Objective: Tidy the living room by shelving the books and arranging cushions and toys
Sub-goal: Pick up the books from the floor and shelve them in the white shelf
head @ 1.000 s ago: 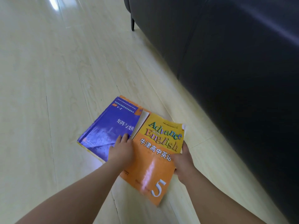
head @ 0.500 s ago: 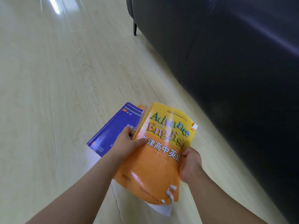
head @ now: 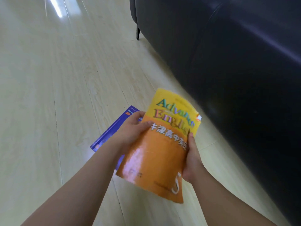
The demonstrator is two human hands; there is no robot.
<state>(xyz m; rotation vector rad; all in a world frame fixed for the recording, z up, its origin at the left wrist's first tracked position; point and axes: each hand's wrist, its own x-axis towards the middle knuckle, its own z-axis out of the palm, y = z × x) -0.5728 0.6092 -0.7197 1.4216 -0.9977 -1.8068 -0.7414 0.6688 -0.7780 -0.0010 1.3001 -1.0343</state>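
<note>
Left hand (head: 130, 130) and right hand (head: 192, 159) each grip a long edge of the orange book (head: 156, 154), which is lifted with its long axis pointing away from the body. The blue book (head: 112, 129) lies on the floor (head: 48, 95), below and just beyond the left hand, which is the nearer one. The sofa (head: 228, 62) is farther right.

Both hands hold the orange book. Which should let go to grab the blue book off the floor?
Probably left. The left hand is just above the blue book; the right hand grips the orange book on its far edge, toward the sofa.
</note>
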